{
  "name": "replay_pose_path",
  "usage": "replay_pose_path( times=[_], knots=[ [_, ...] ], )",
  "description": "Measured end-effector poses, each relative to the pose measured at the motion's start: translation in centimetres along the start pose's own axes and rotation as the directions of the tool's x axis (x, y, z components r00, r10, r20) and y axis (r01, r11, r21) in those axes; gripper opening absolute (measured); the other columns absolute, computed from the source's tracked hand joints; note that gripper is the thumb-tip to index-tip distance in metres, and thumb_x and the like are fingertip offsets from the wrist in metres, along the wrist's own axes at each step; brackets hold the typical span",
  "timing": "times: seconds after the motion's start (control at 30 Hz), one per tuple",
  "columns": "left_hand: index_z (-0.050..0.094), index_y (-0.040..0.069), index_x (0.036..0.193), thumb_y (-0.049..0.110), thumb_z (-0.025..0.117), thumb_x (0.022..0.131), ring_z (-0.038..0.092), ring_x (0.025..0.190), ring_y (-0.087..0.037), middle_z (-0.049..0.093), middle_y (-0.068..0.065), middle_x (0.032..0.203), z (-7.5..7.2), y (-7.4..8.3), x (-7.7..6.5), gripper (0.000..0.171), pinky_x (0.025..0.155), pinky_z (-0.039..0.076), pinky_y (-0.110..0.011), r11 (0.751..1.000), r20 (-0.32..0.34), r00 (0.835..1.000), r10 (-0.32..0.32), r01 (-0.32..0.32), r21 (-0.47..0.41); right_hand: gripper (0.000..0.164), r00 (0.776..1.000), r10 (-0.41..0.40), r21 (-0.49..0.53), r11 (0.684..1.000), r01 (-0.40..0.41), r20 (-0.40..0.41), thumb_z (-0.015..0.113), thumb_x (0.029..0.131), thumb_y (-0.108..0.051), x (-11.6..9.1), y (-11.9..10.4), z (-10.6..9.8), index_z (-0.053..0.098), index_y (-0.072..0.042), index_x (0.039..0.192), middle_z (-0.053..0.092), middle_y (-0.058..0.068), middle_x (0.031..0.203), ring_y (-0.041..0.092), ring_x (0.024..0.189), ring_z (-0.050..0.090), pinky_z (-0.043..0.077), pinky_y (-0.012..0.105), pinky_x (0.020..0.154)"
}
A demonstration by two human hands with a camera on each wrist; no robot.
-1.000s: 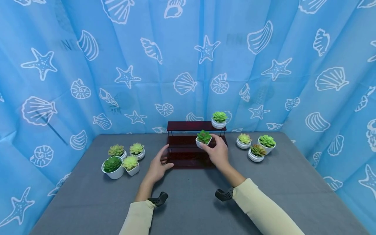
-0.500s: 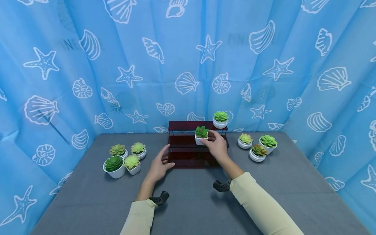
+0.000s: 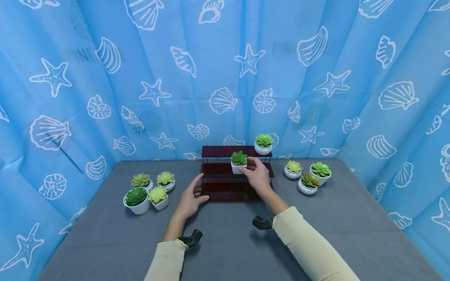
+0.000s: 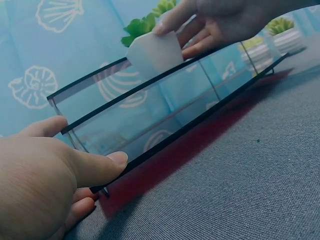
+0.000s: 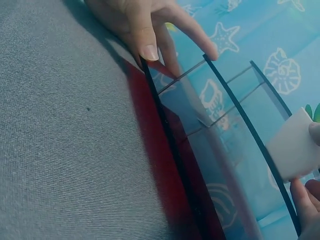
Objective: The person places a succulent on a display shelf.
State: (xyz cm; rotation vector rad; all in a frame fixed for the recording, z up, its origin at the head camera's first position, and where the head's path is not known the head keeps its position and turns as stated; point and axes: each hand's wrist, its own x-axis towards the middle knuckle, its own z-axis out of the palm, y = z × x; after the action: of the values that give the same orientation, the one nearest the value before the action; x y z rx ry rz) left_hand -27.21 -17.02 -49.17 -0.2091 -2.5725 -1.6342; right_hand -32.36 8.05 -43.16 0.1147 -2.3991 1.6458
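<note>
A tiered display shelf (image 3: 230, 192) with dark red see-through tiers stands at the back middle of the table. My right hand (image 3: 259, 176) pinches a small white square pot with a green succulent (image 3: 239, 162) between thumb and fingers. It holds the pot at the middle tier; whether the base touches that tier is unclear. My left hand (image 3: 190, 201) rests against the shelf's left end, thumb at the bottom tier's front corner and index finger extended to the middle tier. Another succulent in a round white pot (image 3: 263, 144) stands on the top tier's right end.
At the left, several potted succulents stand together, among them a dark green one in a big white pot (image 3: 137, 201). On the right are a yellow-green succulent (image 3: 293, 169), a reddish one (image 3: 308, 184) and a bright green one (image 3: 320, 173). A blue shell-patterned curtain (image 3: 197, 93) hangs behind.
My right hand has shifted slightly left along the middle tier with the potted succulent, which has turned from tilted to upright. The left hand keeps its place at the shelf's end.
</note>
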Motion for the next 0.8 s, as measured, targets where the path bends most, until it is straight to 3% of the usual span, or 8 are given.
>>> replay_pose_path(
  times=[0.27,0.53,0.67,0.8],
  knots=[
    [0.033,0.030,0.152,0.002,0.071,0.087,0.051,0.121,-0.034,0.046,-0.017,0.143,0.0,0.1,-0.1,0.080,0.099,0.044,-0.048,1.000,-0.001,1.000,-0.013,0.013,-0.003,0.050,1.000,-0.014,0.017,1.000,0.014,-0.006,0.076,0.087,-0.020,-0.3,0.0,0.0,0.056,-0.004,0.129,0.064,0.015,0.121,0.026,0.109,0.062,0.053,0.040,0.087],
    [0.033,0.031,0.152,0.002,0.071,0.088,0.051,0.121,-0.033,0.046,-0.017,0.143,0.0,0.2,-0.1,0.080,0.099,0.044,-0.049,1.000,0.001,1.000,-0.022,0.022,-0.004,0.054,0.999,-0.038,0.036,0.999,0.038,-0.013,0.076,0.087,-0.016,-0.5,0.3,-1.3,0.052,-0.001,0.133,0.059,0.017,0.128,0.030,0.114,0.060,0.052,0.040,0.090],
    [0.033,0.028,0.152,0.002,0.071,0.088,0.051,0.121,-0.034,0.046,-0.018,0.143,0.0,0.2,-0.1,0.079,0.099,0.043,-0.050,1.000,0.003,1.000,-0.016,0.016,-0.009,0.055,0.994,-0.102,-0.028,0.994,0.101,-0.044,0.077,0.086,-0.017,-0.8,0.6,-2.2,0.053,-0.001,0.133,0.059,0.018,0.128,0.032,0.114,0.058,0.051,0.043,0.091],
    [0.033,0.028,0.152,0.003,0.071,0.088,0.051,0.122,-0.034,0.045,-0.018,0.143,0.0,0.2,-0.1,0.079,0.099,0.043,-0.049,1.000,0.000,1.000,-0.014,0.014,-0.010,0.054,0.969,-0.236,-0.180,0.959,0.220,-0.073,0.079,0.084,-0.018,-1.0,1.0,-3.2,0.056,0.000,0.129,0.060,0.019,0.125,0.033,0.111,0.057,0.050,0.046,0.090]
  ],
)
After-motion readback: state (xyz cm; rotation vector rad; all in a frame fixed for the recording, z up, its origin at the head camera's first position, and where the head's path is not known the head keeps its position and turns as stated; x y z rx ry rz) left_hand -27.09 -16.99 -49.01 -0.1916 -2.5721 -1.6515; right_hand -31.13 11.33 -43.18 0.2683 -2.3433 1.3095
